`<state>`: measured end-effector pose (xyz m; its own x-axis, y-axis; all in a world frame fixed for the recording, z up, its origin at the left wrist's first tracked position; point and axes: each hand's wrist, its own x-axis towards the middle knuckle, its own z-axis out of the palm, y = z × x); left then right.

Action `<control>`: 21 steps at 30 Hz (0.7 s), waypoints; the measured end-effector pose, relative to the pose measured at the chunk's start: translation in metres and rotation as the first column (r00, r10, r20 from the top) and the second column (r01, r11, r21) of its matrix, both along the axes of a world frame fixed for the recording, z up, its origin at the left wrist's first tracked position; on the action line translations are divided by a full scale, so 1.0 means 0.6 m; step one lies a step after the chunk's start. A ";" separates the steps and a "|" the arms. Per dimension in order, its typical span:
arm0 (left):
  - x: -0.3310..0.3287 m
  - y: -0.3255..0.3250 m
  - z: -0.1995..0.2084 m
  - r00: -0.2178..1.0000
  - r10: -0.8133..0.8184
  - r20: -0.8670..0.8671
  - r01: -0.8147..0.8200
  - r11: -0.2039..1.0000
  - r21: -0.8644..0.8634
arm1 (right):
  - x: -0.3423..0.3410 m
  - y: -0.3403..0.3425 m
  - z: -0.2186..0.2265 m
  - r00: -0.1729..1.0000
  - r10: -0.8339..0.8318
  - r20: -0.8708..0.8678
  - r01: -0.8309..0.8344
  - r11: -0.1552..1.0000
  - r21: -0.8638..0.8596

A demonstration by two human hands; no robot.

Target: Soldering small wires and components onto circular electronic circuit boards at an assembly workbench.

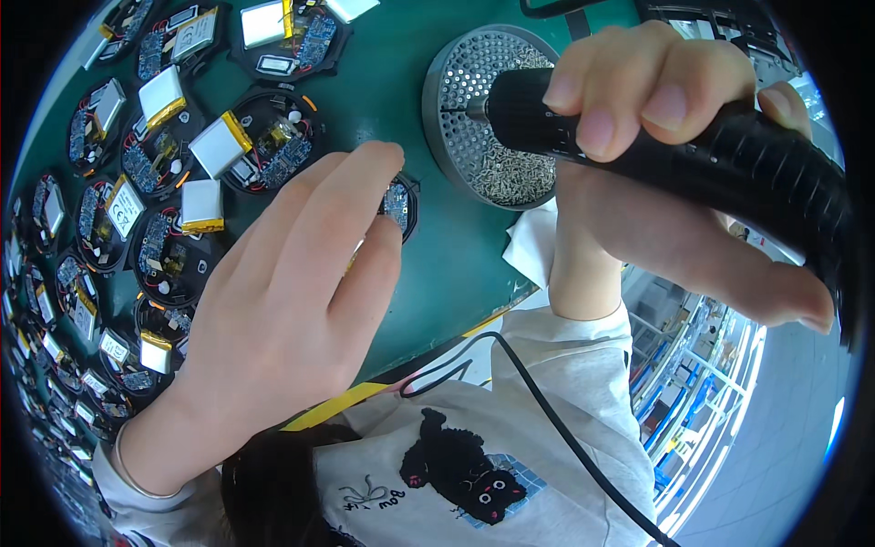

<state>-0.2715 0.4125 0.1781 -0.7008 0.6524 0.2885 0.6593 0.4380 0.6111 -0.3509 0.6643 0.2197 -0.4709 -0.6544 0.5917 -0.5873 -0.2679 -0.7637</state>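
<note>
Right hand (629, 223) grips black screwdriver (720, 187) above screw tray (459, 150) | left hand (292, 264) over round device (397, 204), grip unclear

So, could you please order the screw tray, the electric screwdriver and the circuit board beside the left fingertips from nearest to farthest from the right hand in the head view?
1. Electric screwdriver: held in the right hand.
2. Screw tray: left of that hand.
3. Circuit board: farther left, beside the left hand.
</note>
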 end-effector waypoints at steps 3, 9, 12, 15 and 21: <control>0.001 -0.003 -0.003 1.000 -0.015 0.021 0.014 0.998 0.062 | 0.010 -0.004 0.001 0.999 -0.042 0.034 0.043 0.999 -0.020; 0.004 -0.004 -0.006 0.999 0.041 -0.007 -0.040 0.996 0.083 | 0.032 0.011 0.031 0.991 -0.124 0.057 0.127 0.991 -0.049; 0.003 -0.003 -0.003 0.998 0.043 0.047 -0.048 0.994 0.098 | 0.055 -0.003 0.041 0.974 -0.152 0.168 0.169 0.982 -0.091; 0.004 -0.005 -0.008 0.992 0.066 0.110 -0.082 0.985 0.154 | 0.068 -0.031 0.030 0.965 -0.090 0.248 0.127 0.982 -0.139; 0.003 -0.002 -0.006 0.991 0.059 0.124 -0.079 0.984 0.159 | 0.060 -0.063 0.002 0.985 0.014 0.175 0.019 0.983 -0.185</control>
